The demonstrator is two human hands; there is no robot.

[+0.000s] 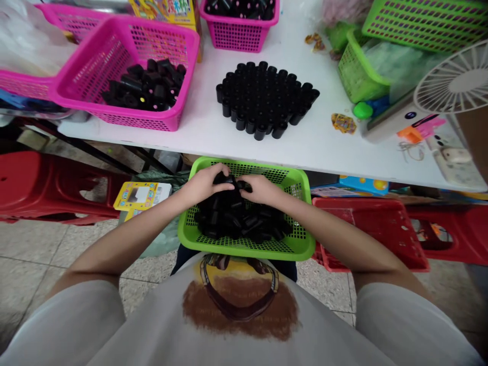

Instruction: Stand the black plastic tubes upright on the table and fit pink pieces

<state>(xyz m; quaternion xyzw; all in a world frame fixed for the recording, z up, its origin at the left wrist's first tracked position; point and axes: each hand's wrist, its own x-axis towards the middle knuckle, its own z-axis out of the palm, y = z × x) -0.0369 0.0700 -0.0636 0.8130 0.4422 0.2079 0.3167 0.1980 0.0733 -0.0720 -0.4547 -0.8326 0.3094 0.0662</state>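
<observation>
The bare left arm (148, 231) and bare right arm (328, 236) bend at outward-set elbows, forearms slanting inward before the torso. The bare left hand (208, 181) and bare right hand (261, 189) nearly meet, fingertips facing each other, each with curled fingers and thumb pinched together in a grip.

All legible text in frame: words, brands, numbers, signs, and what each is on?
"魔术杯!" on the yellow box at top; middle character less sure.
Yellow-and-white box at left: print too small to read.
Shirt: faint lettering, too blurred.
No numbers readable.
</observation>
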